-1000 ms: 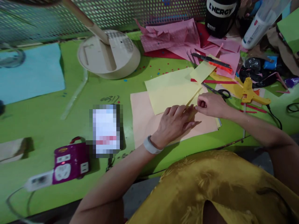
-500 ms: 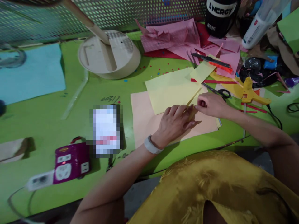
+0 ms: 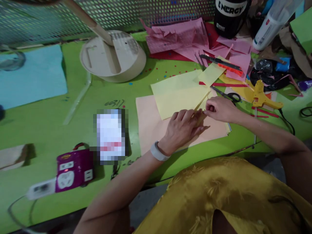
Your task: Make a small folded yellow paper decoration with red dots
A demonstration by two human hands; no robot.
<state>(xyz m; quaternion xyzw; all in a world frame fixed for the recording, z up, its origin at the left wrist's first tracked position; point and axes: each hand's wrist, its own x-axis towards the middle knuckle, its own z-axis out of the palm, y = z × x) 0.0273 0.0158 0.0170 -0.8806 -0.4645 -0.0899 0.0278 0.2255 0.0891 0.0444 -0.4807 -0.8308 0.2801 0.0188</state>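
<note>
A pale yellow paper sheet [image 3: 176, 92] lies on a peach sheet [image 3: 151, 125] on the green table [image 3: 48, 130]. My left hand [image 3: 182, 128] rests flat on the yellow sheet's lower right part, fingers together and stretched along a fold. My right hand [image 3: 219, 109] is closed in a pinch on the folded edge of the yellow paper, right beside my left fingertips. The fold runs up and to the right toward a smaller yellow piece [image 3: 211, 74].
Scissors [image 3: 226, 95], a yellow glue gun [image 3: 262, 97] and an orange cutter [image 3: 223, 65] lie right of the sheets. Pink paper scraps [image 3: 177, 37], a black cup [image 3: 229, 16] and a white bottle [image 3: 266, 27] stand behind. A round cream base [image 3: 113, 57], blurred phone [image 3: 110, 136] and purple socket [image 3: 73, 169] sit left.
</note>
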